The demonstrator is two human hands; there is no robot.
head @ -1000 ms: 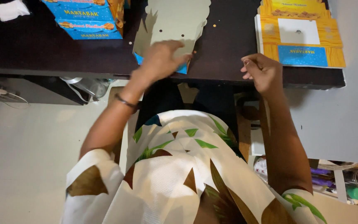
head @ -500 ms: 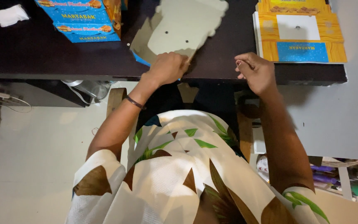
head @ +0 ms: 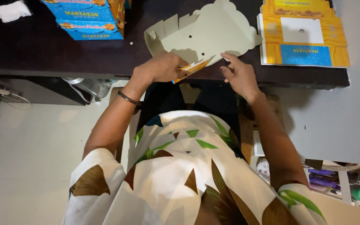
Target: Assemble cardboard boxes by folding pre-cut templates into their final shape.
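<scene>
A: From the head view, what did the left hand (head: pixel 163 68) have?
B: Its fingers were closed on the printed near flap of the flat box blank (head: pixel 207 35), which lay plain side up on the dark desk (head: pixel 42 54), near its front edge.
A: And the right hand (head: pixel 239 75)?
B: Its fingers were loose and spread, tips just touching the blank's near edge, gripping nothing.
A: How far along was the folding?
B: Early, by the look of it: only the left end stood up, the rest lay flat. A folded box (head: pixel 88 18) stood at the back left; a stack of blanks (head: pixel 303 37) waited on the right.
</scene>
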